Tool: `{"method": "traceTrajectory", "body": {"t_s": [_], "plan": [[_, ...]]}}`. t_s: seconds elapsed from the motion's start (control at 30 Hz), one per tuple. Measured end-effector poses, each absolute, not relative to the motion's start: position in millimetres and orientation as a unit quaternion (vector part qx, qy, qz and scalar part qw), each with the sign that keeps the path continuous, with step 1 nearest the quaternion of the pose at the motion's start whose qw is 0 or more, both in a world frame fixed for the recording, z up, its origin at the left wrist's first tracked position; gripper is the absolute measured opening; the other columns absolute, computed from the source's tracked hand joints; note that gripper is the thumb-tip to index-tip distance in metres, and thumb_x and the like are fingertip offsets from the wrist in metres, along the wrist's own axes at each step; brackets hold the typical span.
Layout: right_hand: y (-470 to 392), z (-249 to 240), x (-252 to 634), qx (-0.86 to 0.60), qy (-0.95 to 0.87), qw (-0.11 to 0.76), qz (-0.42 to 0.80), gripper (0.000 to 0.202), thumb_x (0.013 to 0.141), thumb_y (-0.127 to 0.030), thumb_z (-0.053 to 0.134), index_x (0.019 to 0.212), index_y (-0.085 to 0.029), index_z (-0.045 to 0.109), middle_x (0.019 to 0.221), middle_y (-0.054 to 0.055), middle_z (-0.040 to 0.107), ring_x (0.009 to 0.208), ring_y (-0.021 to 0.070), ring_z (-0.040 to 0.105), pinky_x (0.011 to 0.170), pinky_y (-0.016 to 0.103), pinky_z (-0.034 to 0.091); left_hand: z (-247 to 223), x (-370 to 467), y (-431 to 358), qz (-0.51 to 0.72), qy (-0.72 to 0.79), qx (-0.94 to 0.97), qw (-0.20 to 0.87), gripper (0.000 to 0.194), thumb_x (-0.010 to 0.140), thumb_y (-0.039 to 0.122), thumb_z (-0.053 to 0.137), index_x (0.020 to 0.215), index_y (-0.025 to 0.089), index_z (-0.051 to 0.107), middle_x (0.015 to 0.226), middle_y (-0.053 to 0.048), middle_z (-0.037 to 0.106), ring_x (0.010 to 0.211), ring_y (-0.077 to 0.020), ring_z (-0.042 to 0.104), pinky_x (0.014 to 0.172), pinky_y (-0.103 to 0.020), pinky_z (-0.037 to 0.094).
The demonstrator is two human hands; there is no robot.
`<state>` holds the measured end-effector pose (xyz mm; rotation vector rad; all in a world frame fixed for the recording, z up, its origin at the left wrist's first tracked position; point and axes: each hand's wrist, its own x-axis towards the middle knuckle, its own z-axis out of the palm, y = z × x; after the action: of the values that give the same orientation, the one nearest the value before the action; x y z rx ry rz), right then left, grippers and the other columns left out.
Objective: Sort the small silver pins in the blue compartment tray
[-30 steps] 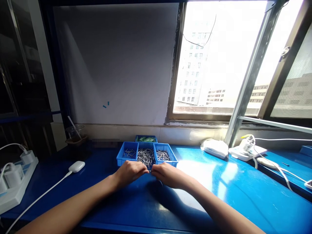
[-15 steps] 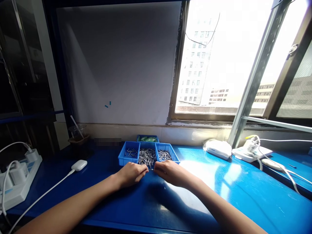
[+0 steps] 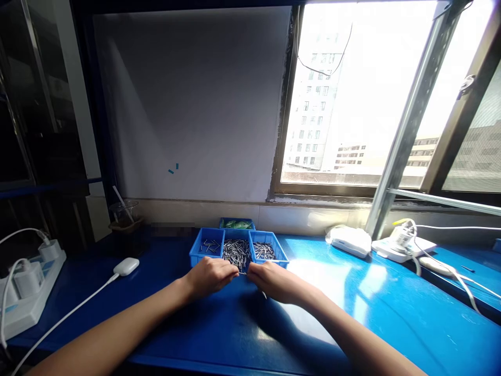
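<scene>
My left hand (image 3: 213, 274) and my right hand (image 3: 272, 278) are both closed, facing each other just in front of the blue bins. Between their fingertips runs a thin metal pin (image 3: 242, 273), pinched at either end. Behind the hands, the left blue bin (image 3: 195, 258) has a few metal pieces (image 3: 211, 244) in it. Many metal pieces (image 3: 236, 253) fill the middle bin, and the right blue bin (image 3: 281, 257) holds more of them (image 3: 264, 250). A fourth bin (image 3: 237, 220) at the back contains something green.
On the blue table (image 3: 195, 334) a white case (image 3: 126, 266) with a cable lies at left, near a power strip (image 3: 31, 292). A cup (image 3: 126, 211) stands at back left. At right are a white device (image 3: 350, 240) and another power strip (image 3: 426, 245).
Both hands stay nearly in place, still gripping the pin. The right hand has shifted very slightly, and the view has moved a little.
</scene>
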<state>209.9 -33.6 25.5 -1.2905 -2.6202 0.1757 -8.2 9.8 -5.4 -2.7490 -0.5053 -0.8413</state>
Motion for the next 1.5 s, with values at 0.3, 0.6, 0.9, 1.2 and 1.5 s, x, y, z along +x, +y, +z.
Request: {"method": "traceTrajectory", "body": {"t_s": [0.3, 0.6, 0.9, 1.2, 1.5], "plan": [[-34.9, 27.2, 208.4, -0.428, -0.893, 0.142, 0.003, 0.026, 0.095, -0.026, 0.040, 0.078, -0.017, 0.058, 0.061, 0.001, 0.057, 0.054, 0.0130, 0.050, 0.051, 0.026, 0.028, -6.7, -4.8, 2.3, -0.146, -0.245, -0.954, 0.093, 0.018, 0.094, 0.020, 0.043, 0.083, 0.017, 0.057, 0.073, -0.001, 0.067, 0.062, -0.0151, 0.064, 0.054, -0.021, 0.042], [-38.6, 32.6, 207.7, -0.401, -0.898, 0.173, 0.042, 0.018, 0.090, -0.019, 0.045, 0.092, -0.018, 0.063, 0.076, 0.003, 0.065, 0.067, 0.0149, 0.058, 0.060, 0.024, 0.039, -4.3, -3.2, -0.3, -0.103, -0.270, -0.954, 0.082, 0.015, 0.095, 0.020, 0.041, 0.087, 0.018, 0.054, 0.077, -0.002, 0.069, 0.066, -0.0178, 0.065, 0.055, -0.022, 0.041], [-34.7, 30.1, 211.2, -0.425, -0.892, 0.154, 0.025, 0.016, 0.090, -0.018, 0.048, 0.088, -0.020, 0.064, 0.074, 0.003, 0.066, 0.065, 0.0158, 0.059, 0.058, 0.026, 0.038, -10.2, -5.3, 4.3, -0.121, -0.275, -0.951, 0.073, 0.017, 0.096, 0.022, 0.039, 0.091, 0.018, 0.055, 0.074, -0.002, 0.068, 0.062, -0.0176, 0.064, 0.055, -0.023, 0.039], [-34.4, 21.5, 205.4, -0.428, -0.899, 0.086, 0.041, 0.021, 0.093, -0.024, 0.045, 0.089, -0.018, 0.064, 0.079, 0.005, 0.068, 0.068, 0.0163, 0.060, 0.059, 0.025, 0.039, 0.2, -3.7, -1.7, -0.219, -0.251, -0.943, 0.016, 0.015, 0.093, 0.021, 0.046, 0.090, 0.016, 0.060, 0.078, -0.002, 0.064, 0.066, -0.0135, 0.060, 0.061, -0.021, 0.042], [-34.4, 18.8, 202.2, -0.413, -0.902, 0.108, 0.066, 0.022, 0.094, -0.021, 0.043, 0.083, -0.017, 0.062, 0.068, 0.002, 0.063, 0.058, 0.0131, 0.055, 0.053, 0.023, 0.036, -1.9, -1.4, 0.4, -0.220, -0.223, -0.949, -0.039, 0.013, 0.090, 0.020, 0.052, 0.099, 0.018, 0.062, 0.088, -0.003, 0.064, 0.076, -0.0142, 0.060, 0.069, -0.022, 0.045]]}}
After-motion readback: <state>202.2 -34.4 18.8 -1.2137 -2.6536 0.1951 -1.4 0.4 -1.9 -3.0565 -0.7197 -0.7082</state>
